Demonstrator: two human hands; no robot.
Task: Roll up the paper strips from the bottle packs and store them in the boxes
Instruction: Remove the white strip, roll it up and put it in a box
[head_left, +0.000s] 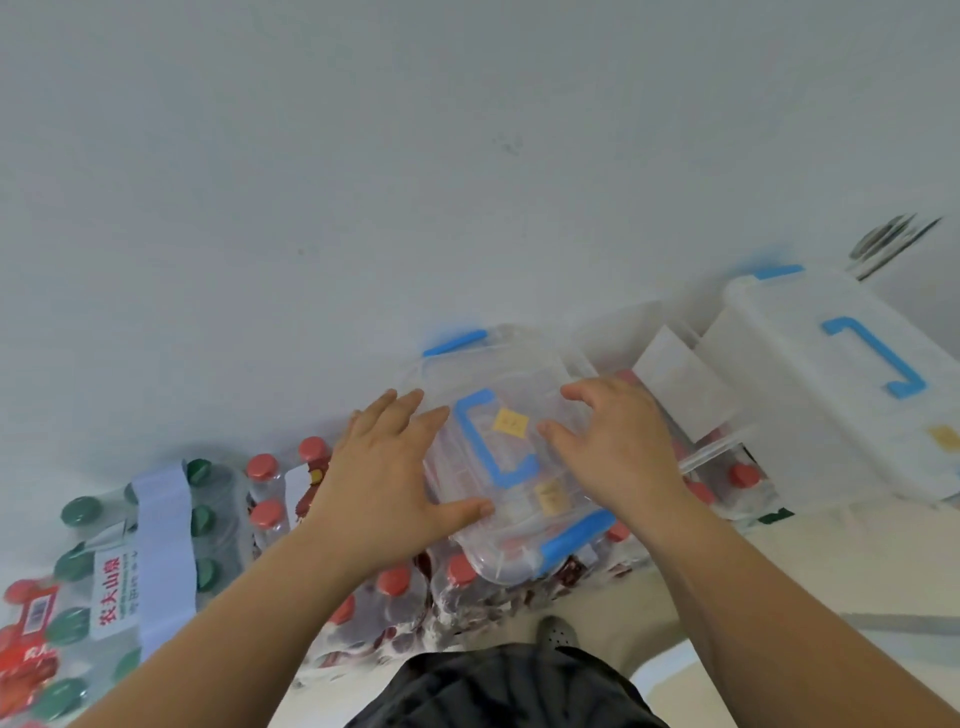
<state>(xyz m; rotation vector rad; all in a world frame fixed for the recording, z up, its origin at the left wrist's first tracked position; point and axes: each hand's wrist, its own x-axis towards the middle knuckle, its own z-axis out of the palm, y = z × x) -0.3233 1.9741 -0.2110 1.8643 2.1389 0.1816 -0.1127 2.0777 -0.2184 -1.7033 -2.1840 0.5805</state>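
The left hand (387, 478) lies flat against the left side of a clear box (519, 364), its fingers spread and nearly straight. The thumb is stretched along the lid's near edge, so it presses rather than clasps. The right hand (618, 441) arches over the lid's right side with bent fingers and the thumb tip on the plastic. Whether it hooks the right rim cannot be told. Both forearms reach in from the bottom corners, and the box sits between the palms.

The lid carries a blue C-shaped handle (470, 431) with a yellow sticker (510, 422) inside the C, its writing too blurred to read. A paler label (549, 497) shows through the plastic near the near edge. A blue latch (576, 538) closes the near end and another (456, 342) the far end.

The box rests tilted on top of a red-capped bottle pack (395, 582), toward the pack's far side by the wall (363, 156). To the left stands a green-capped pack (78, 512) whose white label reads 农夫山泉 (111, 592) in red. A pale paper strip (163, 540) runs across its top from the far edge to the near edge.

To the right a larger white box (810, 395), with its own blue handle (878, 358) and a yellow sticker (943, 435), sits on more red-capped bottles. White sheets (685, 384) lean just left of it. Bare floor (779, 571) lies in front of the packs, where a shoe (557, 631) stands close to their near edge.
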